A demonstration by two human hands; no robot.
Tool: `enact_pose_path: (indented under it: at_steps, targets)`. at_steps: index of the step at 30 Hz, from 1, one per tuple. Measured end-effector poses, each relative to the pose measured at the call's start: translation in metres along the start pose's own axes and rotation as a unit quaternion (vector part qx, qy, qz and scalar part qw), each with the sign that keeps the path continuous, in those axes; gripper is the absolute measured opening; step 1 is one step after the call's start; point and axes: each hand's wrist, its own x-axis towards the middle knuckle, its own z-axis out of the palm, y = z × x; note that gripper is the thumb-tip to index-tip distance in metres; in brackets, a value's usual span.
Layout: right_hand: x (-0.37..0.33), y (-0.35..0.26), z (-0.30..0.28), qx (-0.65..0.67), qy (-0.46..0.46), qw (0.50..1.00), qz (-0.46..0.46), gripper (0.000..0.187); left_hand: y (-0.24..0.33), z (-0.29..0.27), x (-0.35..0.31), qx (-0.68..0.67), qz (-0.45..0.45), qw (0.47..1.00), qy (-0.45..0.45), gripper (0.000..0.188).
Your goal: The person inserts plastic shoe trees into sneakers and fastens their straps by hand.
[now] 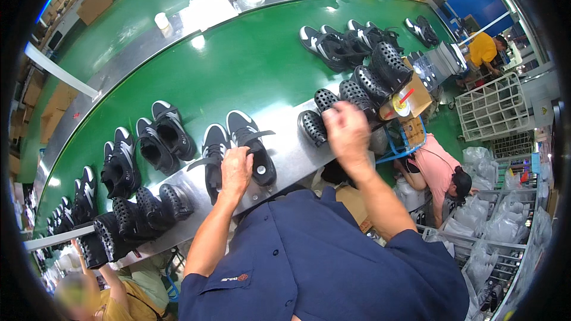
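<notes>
My left hand (237,169) is closed at the opening of a black shoe (214,138) with a light-edged toe, which lies on the metal ledge in front of me. Beside it on the right is a matching black shoe (242,126), its strap sticking out sideways. My right hand (349,134) is raised, smeared by motion, close to a black perforated toe-shaped form (311,128); whether it touches or holds anything cannot be told. Another perforated form (325,100) sits just behind, with several more to its right.
Pairs of black shoes (172,131) line the green belt (238,71) on both sides. More perforated forms (148,208) stand at left. A drink cup (395,107) with a red straw is at right. Co-workers sit at lower left and bend at right, near a white rack (493,107).
</notes>
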Motion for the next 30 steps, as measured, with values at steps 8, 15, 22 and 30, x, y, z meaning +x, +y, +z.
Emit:
enact_pose_path:
  at_steps: [8, 15, 22, 30]
  targets:
    - [0.058, 0.140, -0.053, -0.314, -0.108, 0.934, 0.130, 0.060, -0.003, -0.008, 0.011, -0.035, -0.002, 0.999, -0.031, 0.019]
    - [0.064, 0.106, -0.087, -0.368, -0.128, 0.921, -0.022, 0.041, 0.002, -0.025, 0.015, -0.047, -0.012, 0.997, -0.054, 0.019]
    - [-0.022, -0.003, -0.070, -0.022, -0.352, 0.935, -0.043, 0.041, 0.011, -0.041, 0.045, -0.104, -0.010, 0.982, -0.160, 0.025]
    - [-0.024, -0.065, -0.006, 0.073, -0.496, 0.859, 0.108, 0.051, 0.007, -0.035, 0.055, -0.119, -0.011, 0.967, -0.224, 0.023]
